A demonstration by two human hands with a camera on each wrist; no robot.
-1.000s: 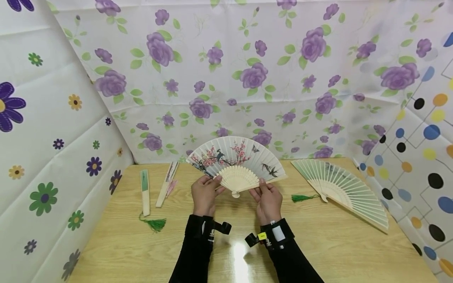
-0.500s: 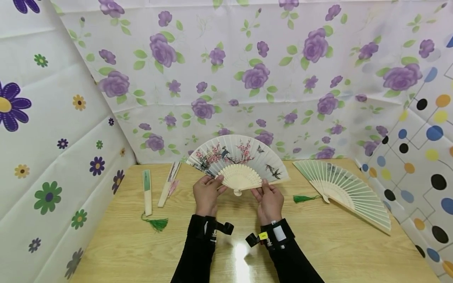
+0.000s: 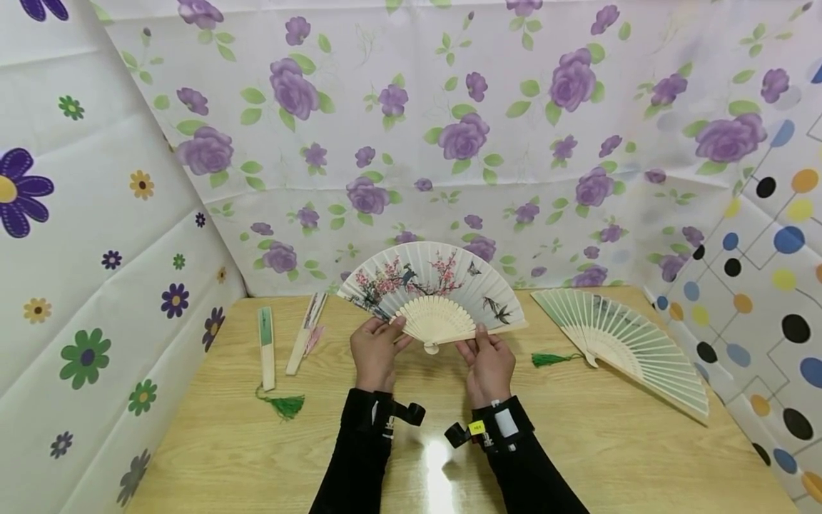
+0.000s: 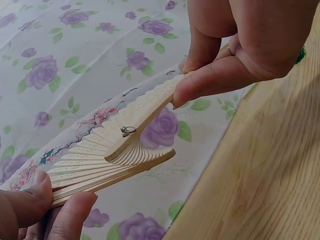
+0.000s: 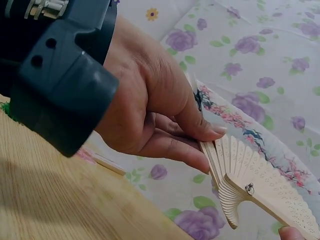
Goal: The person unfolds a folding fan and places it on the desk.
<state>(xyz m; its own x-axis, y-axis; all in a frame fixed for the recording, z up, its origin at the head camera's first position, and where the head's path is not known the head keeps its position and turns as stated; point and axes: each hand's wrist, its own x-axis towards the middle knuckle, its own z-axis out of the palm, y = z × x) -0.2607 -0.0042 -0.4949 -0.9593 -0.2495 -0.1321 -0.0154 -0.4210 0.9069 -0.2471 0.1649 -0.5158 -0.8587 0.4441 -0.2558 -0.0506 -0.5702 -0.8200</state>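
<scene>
An unfolded white paper fan (image 3: 430, 275), painted with pink blossoms and birds, is held up over the table. Its pierced pale ribs (image 4: 95, 150) meet at a small metal pivot. My left hand (image 3: 377, 353) pinches the bunched ribs at the fan's left edge, thumb in front, fingers behind. At the opposite edge, my right hand (image 3: 489, 364) grips the right guard stick between thumb and fingers. In the right wrist view the left hand (image 5: 155, 100) appears large, while only the tip of the right thumb (image 5: 291, 233) enters at the bottom.
A folded green fan (image 3: 266, 350) with a green tassel (image 3: 286, 406) lies on the wooden table (image 3: 225, 450) at left. Beside it is a folded fan with a pink tassel (image 3: 312, 340). An open green fan (image 3: 623, 350) lies at right. Patterned cloth (image 3: 411, 143) walls the table's back and sides.
Both hands keep their grip on the white fan throughout. The fan tips up very slightly; otherwise the view itself shifts a little, and the other fans stay put.
</scene>
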